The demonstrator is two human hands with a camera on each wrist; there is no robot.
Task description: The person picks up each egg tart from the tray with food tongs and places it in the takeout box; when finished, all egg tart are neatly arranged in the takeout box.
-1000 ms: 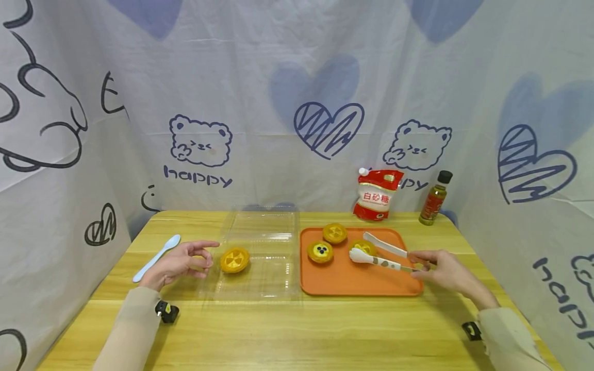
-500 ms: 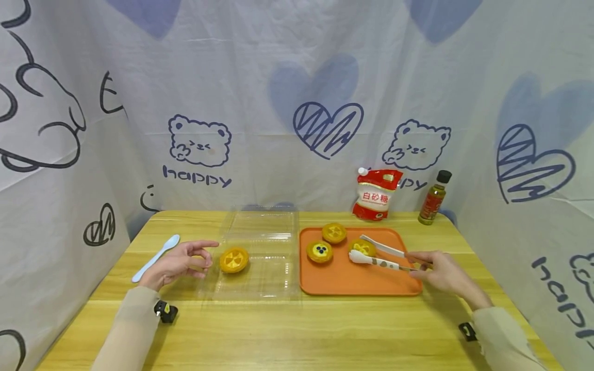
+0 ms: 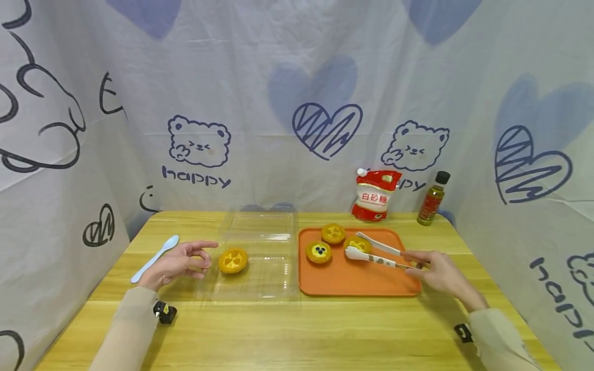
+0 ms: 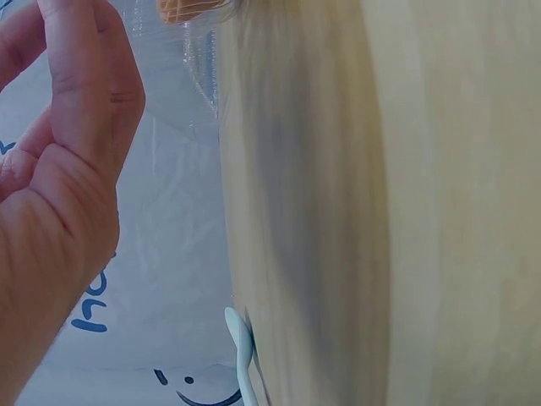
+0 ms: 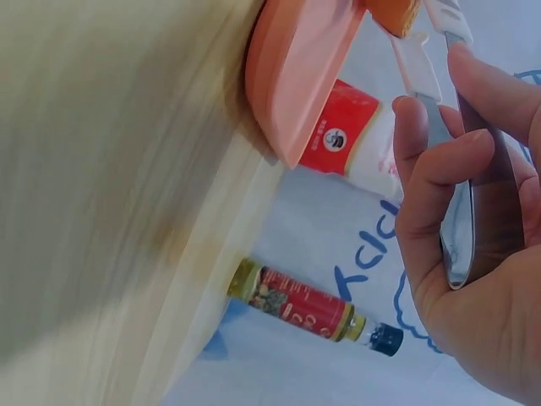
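Observation:
My right hand (image 3: 433, 268) pinches a pair of food tongs (image 3: 380, 259) with white, claw-like tips and metal handles. The tips lie on either side of an egg tart (image 3: 356, 244) with a yellow patterned top, over the orange tray (image 3: 371, 281). In the right wrist view, fingers and thumb curl round the metal bend of the tongs (image 5: 461, 228). My left hand (image 3: 178, 264) holds nothing, its fingers loosely bent. It hovers beside the clear plastic box (image 3: 274, 273), whose lid is folded back. Inside, near the left wall, sits another egg tart (image 3: 233, 260).
Two more tarts lie on the tray: a blueberry-topped tart (image 3: 318, 252) and a plain-patterned tart (image 3: 333, 233). Behind it stand a red-and-white sugar bag (image 3: 373, 196) and an oil bottle (image 3: 431, 200). A pale blue spoon (image 3: 155, 259) lies left of my left hand.
My right hand and the tongs have shifted slightly left, and the tart between the tips has moved a little left with them. My left hand has stayed in place.

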